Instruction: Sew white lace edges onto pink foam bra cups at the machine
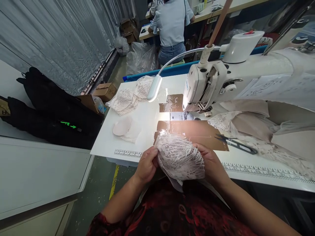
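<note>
Between my two hands, over the front edge of the table, is a cream lace bra cup (180, 159), its domed side up. My left hand (147, 164) pinches its left edge with thumb and fingers. At the opposite edge, my right hand (212, 164) grips the lace, its fingertips partly hidden behind the cup. Beyond the cup stands a white sewing machine (197, 83), its needle area lit. Thread snips (237, 145) lie to the right of my right hand. A smooth beige cup piece with sheer fabric (126, 128) rests on the table's left side.
More lace cups (128, 100) are piled at the table's far left. Lace and beige fabric (256, 124) lie under the machine arm. A lamp (155, 88) on a bendable neck hangs over the table (147, 113). Another person (172, 28) sits beyond; cardboard boxes (105, 91) stand left.
</note>
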The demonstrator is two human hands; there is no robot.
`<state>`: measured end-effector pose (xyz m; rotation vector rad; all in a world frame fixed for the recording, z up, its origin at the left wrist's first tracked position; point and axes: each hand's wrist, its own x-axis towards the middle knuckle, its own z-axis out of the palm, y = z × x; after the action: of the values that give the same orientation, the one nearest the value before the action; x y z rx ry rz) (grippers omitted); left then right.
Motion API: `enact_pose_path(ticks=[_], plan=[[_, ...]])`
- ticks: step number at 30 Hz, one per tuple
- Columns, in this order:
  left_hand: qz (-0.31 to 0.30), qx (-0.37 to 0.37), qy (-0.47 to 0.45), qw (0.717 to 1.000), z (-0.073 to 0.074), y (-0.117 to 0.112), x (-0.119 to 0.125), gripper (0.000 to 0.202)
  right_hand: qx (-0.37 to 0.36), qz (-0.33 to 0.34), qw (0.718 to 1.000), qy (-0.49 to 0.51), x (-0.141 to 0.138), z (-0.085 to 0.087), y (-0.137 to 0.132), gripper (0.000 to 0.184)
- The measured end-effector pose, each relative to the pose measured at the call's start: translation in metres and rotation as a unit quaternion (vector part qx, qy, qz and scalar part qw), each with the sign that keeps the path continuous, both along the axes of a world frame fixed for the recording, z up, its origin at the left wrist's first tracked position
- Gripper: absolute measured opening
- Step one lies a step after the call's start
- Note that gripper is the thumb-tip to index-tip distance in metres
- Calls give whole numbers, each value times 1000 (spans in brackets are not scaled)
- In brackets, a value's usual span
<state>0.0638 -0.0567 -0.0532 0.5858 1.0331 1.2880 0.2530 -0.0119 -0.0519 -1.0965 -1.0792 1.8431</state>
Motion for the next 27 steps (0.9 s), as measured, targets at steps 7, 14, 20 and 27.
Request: enact_pose_path(ticks=[7,14,20,27], plan=[[78,-57,-64,993,2,5,27,55,103,50,992,-53,-7,5,-6,23],[-60,-13,-38,997,4,-12,30,39,92,-30,994,-43,-8,5,-1,30],[-8,2,52,999,4,-10,-6,15,114,-68,991,14,10,5,12,21],[-201,166,348,901,41,5,-24,56,234,183,948,-115,1,30,5,13]])
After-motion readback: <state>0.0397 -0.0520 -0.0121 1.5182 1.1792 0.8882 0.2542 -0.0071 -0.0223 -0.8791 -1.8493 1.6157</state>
